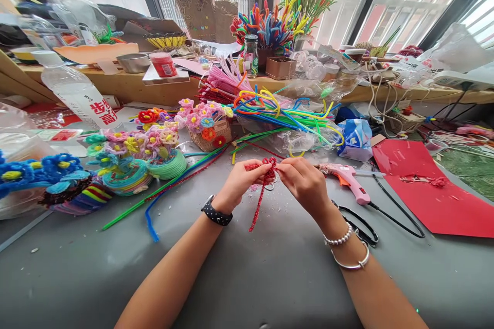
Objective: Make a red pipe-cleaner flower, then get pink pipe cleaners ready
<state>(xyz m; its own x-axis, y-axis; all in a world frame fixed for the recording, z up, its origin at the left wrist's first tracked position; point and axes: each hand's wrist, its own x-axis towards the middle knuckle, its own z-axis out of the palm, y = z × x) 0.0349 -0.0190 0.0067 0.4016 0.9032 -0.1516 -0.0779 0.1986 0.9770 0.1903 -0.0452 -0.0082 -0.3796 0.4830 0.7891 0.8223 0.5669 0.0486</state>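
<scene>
My left hand [242, 180] and my right hand [303, 180] meet above the grey table [270, 277], both pinched on a red glittery pipe cleaner [264, 185]. Its upper part is bent into small loops between my fingertips, and a straight tail hangs down toward the table. A black dotted watch sits on my left wrist; a bead bracelet and a silver bangle sit on my right wrist.
A pink glue gun [347, 178] with a black cord lies right of my hands, beside red paper [432, 200]. Pipe-cleaner flower baskets [154, 149] stand at the left. A heap of coloured pipe cleaners [285, 113] lies behind. The wooden shelf [127, 84] holds jars and clutter.
</scene>
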